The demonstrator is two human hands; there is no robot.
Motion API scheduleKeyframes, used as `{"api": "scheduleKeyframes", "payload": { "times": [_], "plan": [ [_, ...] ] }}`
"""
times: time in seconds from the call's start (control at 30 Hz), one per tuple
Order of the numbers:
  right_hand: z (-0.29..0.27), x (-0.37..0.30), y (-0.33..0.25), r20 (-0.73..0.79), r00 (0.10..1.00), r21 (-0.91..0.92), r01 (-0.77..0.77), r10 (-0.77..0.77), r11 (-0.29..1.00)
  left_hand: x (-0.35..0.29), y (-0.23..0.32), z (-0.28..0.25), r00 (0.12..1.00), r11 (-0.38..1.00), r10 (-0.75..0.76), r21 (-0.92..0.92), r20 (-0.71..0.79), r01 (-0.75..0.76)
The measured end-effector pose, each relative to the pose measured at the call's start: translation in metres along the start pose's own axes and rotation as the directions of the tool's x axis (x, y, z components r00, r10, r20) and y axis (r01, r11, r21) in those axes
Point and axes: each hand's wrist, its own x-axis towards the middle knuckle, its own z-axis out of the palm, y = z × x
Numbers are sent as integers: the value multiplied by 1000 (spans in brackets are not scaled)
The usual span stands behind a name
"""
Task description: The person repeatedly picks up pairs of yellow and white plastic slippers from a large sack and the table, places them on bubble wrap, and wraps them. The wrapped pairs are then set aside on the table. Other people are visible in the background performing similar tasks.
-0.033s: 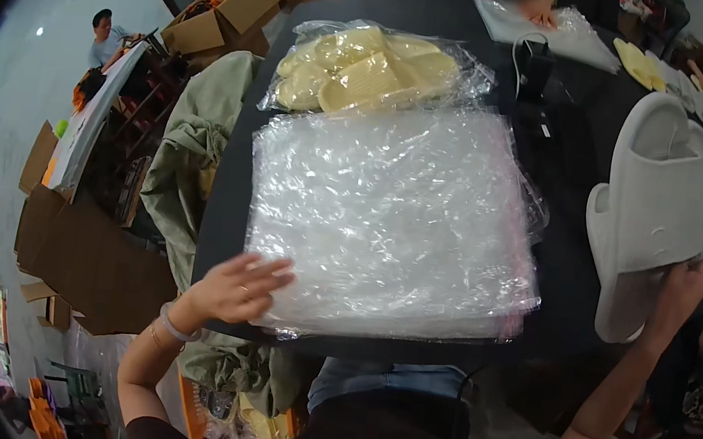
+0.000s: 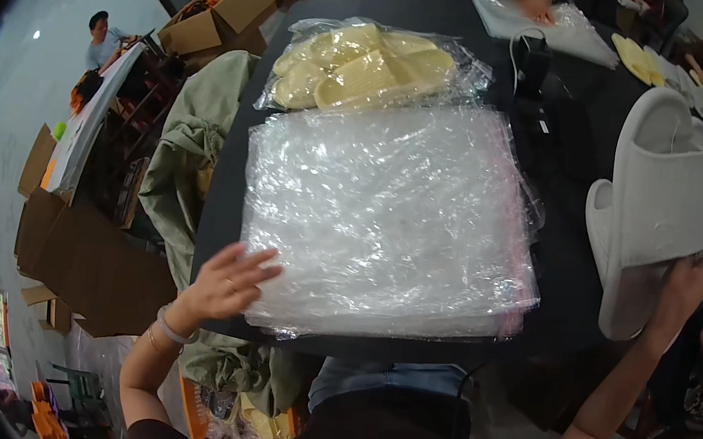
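A stack of clear plastic bags (image 2: 388, 216) with a pinkish edge on the right lies on the dark table in front of me. At its lower left corner, my left hand (image 2: 235, 280) hovers with fingers spread and nothing in them. Over at the right, my right hand (image 2: 685, 289) is closed on light grey slippers (image 2: 664, 201), gripping near the strap; its fingertips are partly hidden. The slippers are held together, toes pointing away from me. Beyond the stack, pale yellow slippers (image 2: 380, 80) sit in a clear bag.
A black device with a cable (image 2: 530, 65) stands behind the stack. Another person's hand (image 2: 538, 10) rests on plastic bags at the far edge. Green cloth (image 2: 203, 127) hangs at the left, beside cardboard boxes (image 2: 233, 10). An orange crate (image 2: 194, 413) is below the table.
My left hand has shifted slightly left, off the corner of the bag stack. My right hand and the grey slippers have barely moved.
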Motion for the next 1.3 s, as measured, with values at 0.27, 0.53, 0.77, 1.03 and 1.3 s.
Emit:
{"api": "scheduleKeyframes", "payload": {
  "times": [0.27,0.53,0.77,1.03,1.3],
  "plan": [
    [58,34,87,170,984,-483,30,60,875,-10,26,6,864,864,-480,-251,-149,437],
    [60,28,83,306,948,-381,38,88,924,-10,36,14,618,593,-751,-647,-232,478],
    [32,24,48,442,868,-521,43,227,852,-21,28,21,529,417,-845,-712,-76,565],
    [27,-30,-59,288,923,-359,350,-254,865,-31,23,22,203,-234,-940,-952,273,196],
    [105,-85,-92,876,480,147,-186,-40,971,-29,7,-8,412,-608,-739,-792,534,-65]
  ]
}}
